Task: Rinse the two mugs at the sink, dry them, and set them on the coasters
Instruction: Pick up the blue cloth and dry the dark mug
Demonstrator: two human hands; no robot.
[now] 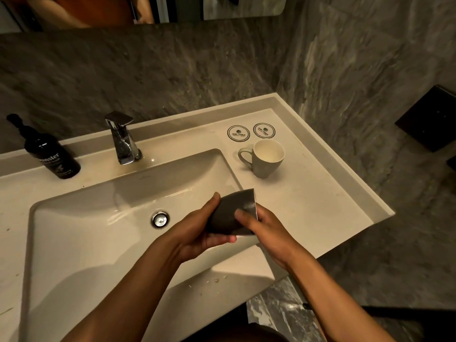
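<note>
I note both forearms reaching in from the bottom edge, meeting over the right front corner of the sink (74, 230). The left hand (197, 233) cups the dark mug (225, 215) from below and the left side, thumb up over its rounded body, fingers curled beneath it. The right hand (266, 233) grips the same mug at its wider end, thumb pressed across the outer wall, fingers wrapped behind the rim and mostly hidden from me. The mug lies tilted on its side, held just above the basin's right edge; its handle is not visible to me. Left of the hands I see the round metal drain (160, 219) in the basin floor. Beyond the hands, 1 pale mug (265, 160) stands upright on the counter (320, 193), handle pointing left, free of both hands. Just behind it lie 2 round printed coasters (238, 136), side by side, apart from that mug and bare. At the basin's rear stands the chrome tap (122, 139), and further left a black pump bottle (49, 154). Grey stone wall (172, 70) backs the counter.
</note>
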